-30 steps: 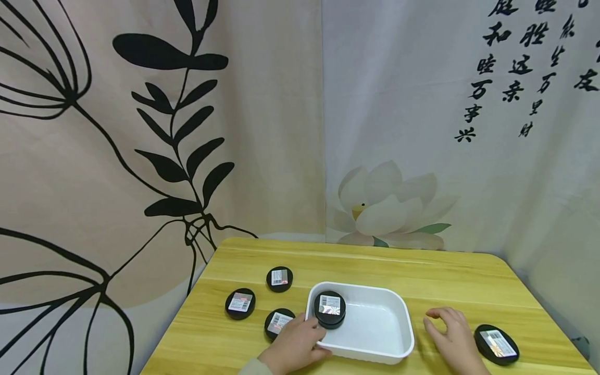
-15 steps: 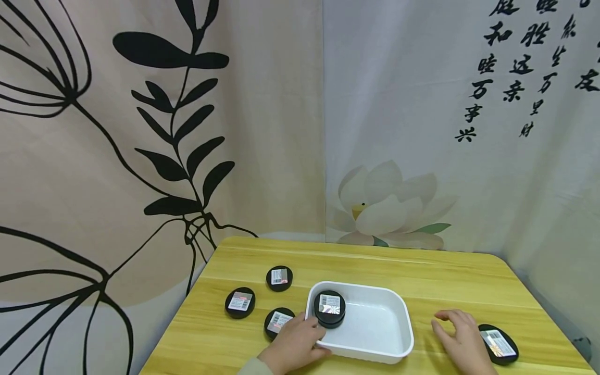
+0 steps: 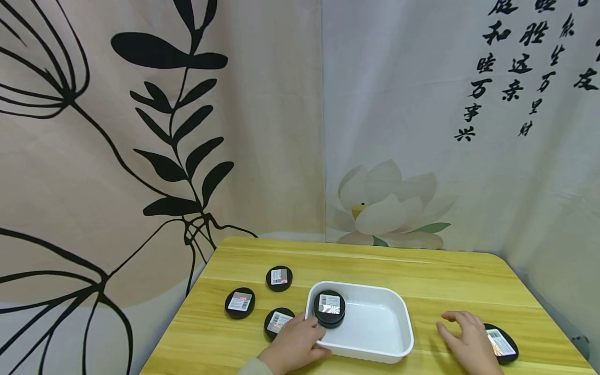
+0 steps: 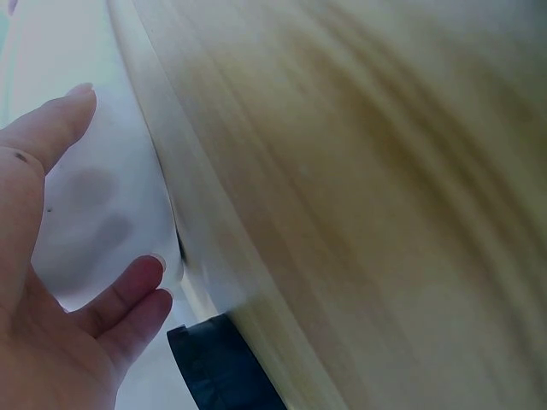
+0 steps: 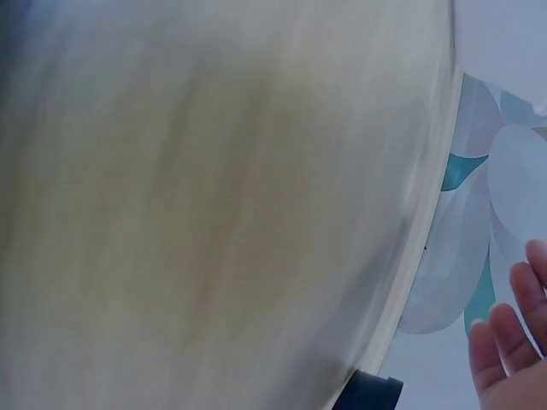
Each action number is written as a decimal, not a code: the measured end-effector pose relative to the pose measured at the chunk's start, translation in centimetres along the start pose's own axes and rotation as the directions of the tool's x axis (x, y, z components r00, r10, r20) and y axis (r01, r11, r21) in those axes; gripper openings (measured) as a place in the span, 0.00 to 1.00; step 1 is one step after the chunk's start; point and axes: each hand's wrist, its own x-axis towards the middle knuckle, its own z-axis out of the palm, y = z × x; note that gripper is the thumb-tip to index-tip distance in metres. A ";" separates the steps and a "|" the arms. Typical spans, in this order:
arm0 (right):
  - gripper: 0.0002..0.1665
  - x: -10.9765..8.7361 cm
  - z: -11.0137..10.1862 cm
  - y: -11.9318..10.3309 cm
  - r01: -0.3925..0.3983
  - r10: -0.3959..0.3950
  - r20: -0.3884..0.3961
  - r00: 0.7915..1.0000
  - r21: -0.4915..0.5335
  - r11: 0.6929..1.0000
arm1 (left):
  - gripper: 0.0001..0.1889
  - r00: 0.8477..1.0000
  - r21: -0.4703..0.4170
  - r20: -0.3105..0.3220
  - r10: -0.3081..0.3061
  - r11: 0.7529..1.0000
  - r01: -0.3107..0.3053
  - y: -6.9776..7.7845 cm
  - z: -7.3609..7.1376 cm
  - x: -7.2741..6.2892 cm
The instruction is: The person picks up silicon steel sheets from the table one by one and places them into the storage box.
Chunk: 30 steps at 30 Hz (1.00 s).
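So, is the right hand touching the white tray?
Apart: the head view shows a strip of wooden table between the fingertips of the right hand and the white tray.

One wooden counter [image 3: 436,268]; one white tray [image 3: 375,325]; two hands, one left hand [image 3: 297,344] and one right hand [image 3: 471,344]; four round black discs [image 3: 279,278] loose on the counter, three left of the tray and one by the right hand; in the tray, one upper disc [image 3: 329,307] and what looks like one lower disc [image 3: 330,325]; five barcode labels [image 3: 240,301], one per visible top; one printed lotus flower [image 3: 389,208] on the backdrop [image 3: 276,104].
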 end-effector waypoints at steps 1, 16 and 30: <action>0.19 0.0 -0.1 0.1 -0.002 0.002 0.004 1.000 -0.002 1.000 | 0.20 1.000 -0.002 -0.001 -0.001 1.000 0.001 0.0 0.0 0.0; 0.18 -0.4 -0.7 1.6 0.027 -0.029 -0.052 0.998 -0.032 0.999 | 0.21 0.999 0.010 -0.036 0.016 1.000 -0.015 -0.1 0.2 -0.1; 0.29 -0.2 -2.2 2.6 -0.039 0.045 0.080 0.996 -0.076 0.996 | 0.20 0.999 0.009 -0.044 0.018 1.000 -0.017 -0.1 0.1 -0.1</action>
